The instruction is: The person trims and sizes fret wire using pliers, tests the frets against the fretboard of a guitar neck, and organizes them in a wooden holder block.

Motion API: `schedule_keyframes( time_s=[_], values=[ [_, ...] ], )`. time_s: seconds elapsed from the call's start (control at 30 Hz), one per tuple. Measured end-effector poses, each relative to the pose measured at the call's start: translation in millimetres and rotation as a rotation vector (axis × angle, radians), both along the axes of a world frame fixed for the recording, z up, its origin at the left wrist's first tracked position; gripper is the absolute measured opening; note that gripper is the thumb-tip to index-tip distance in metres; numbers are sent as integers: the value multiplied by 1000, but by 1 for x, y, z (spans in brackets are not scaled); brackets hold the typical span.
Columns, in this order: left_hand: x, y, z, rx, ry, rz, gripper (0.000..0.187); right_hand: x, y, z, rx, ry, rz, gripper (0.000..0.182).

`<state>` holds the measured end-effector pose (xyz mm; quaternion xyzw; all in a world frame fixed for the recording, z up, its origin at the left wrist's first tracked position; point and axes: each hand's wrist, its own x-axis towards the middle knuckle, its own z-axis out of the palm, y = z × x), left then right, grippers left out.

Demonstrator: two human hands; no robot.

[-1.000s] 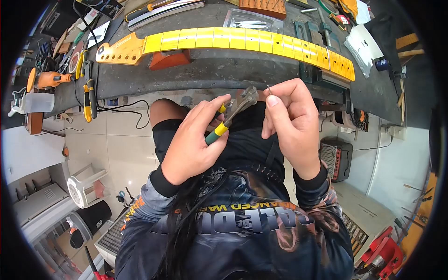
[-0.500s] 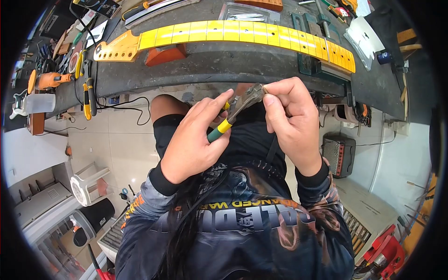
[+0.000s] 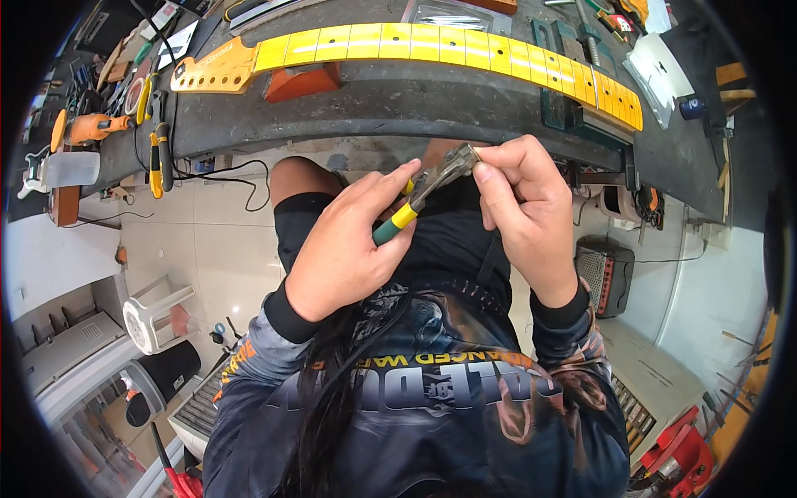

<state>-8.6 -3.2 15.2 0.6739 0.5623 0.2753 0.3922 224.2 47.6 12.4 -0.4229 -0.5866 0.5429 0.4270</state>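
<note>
My left hand (image 3: 344, 245) is wrapped around the green-and-yellow handles of a pair of pliers (image 3: 448, 170), whose metal jaws point up and to the right. At the jaw tip, the thumb and forefinger of my right hand (image 3: 531, 216) pinch a small thin piece of wire (image 3: 476, 153), mostly hidden by the fingers. Both hands are above my lap, just in front of the bench edge. Beyond them a yellow guitar neck (image 3: 398, 43) lies across the bench, its headstock to the left. One silver fret (image 3: 595, 90) shows near its right end.
A reddish-brown support block (image 3: 303, 83) props the neck near the headstock; a green vise (image 3: 564, 112) is under its right end. Yellow-and-black pliers (image 3: 160, 162) hang at the front edge of the bench (image 3: 398, 112). An orange tool (image 3: 95, 129) is at the left.
Both hands and the pliers have shifted very slightly right in view, with the jaws still against the pinched piece. The bench appears a little higher as the camera tilts.
</note>
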Motion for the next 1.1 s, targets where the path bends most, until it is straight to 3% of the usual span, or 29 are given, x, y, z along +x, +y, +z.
schedule_keyframes(
  time_s=[0.23,0.3,0.37,0.43,0.47,0.5,0.6,0.8,1.1],
  values=[
    [1,-3,-18,84,5,60,37,2,-1,-7,-8,-67,17,6],
    [3,-4,-13,-161,-48,181,32,-1,-3,-8,-6,-69,1,7],
    [-1,3,0,-201,-16,163,32,-6,-3,-9,-43,129,-21,9],
    [-3,5,-3,-249,11,141,32,-8,-2,-7,-56,162,-16,10],
    [-4,4,-13,-78,-17,118,34,-8,-1,-5,-63,198,-5,10],
    [-5,4,-17,95,-43,94,36,-8,0,-5,-60,199,-3,10],
    [-3,4,-18,148,31,52,42,-8,1,-6,-82,205,24,11],
    [-1,4,-7,27,58,32,50,-8,0,-7,-78,188,39,10],
    [-2,4,-10,48,59,31,54,-4,1,-7,-25,26,40,13]
  ],
)
